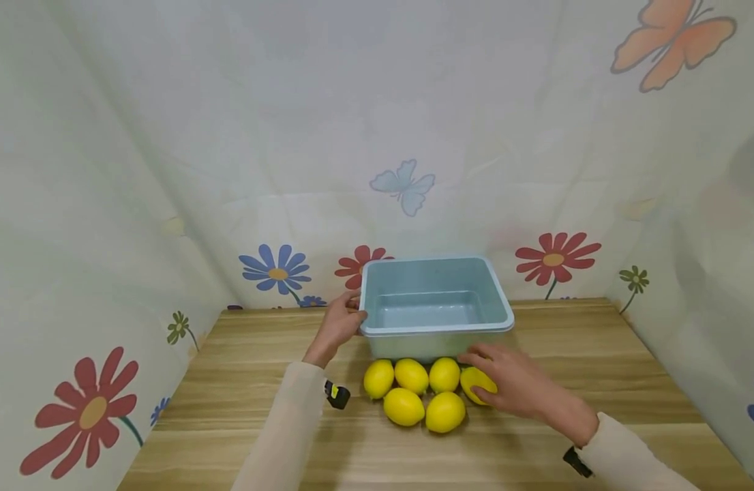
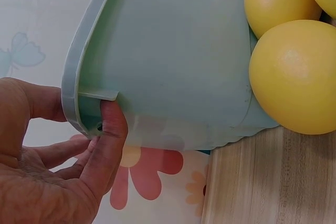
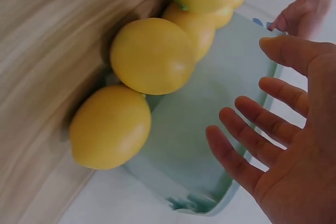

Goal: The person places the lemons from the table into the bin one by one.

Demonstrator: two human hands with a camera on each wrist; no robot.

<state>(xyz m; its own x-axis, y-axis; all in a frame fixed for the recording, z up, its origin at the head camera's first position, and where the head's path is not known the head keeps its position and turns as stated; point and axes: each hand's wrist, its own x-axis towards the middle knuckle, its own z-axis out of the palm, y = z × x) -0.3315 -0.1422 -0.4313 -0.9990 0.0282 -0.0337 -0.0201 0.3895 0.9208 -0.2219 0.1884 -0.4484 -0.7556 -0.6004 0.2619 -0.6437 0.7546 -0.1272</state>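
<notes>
A light blue plastic bin (image 1: 438, 344) stands at the back of the table. My left hand (image 1: 340, 323) pinches its left rim, with thumb and fingertip on either side of the edge in the left wrist view (image 2: 68, 156). Several yellow lemons (image 1: 404, 407) lie in two rows against the bin's front wall. By the rightmost lemon (image 1: 474, 383) is my right hand (image 1: 518, 383), which partly covers it in the head view. The right wrist view shows that hand (image 3: 283, 145) with fingers spread and nothing held, beside the bin (image 3: 210, 82) and lemons (image 3: 152, 56).
The wooden table (image 1: 242, 409) extends to both sides of the bin and in front of the lemons. Behind the bin hangs a pale cloth (image 1: 475, 136) printed with flowers and butterflies, which also covers both sides.
</notes>
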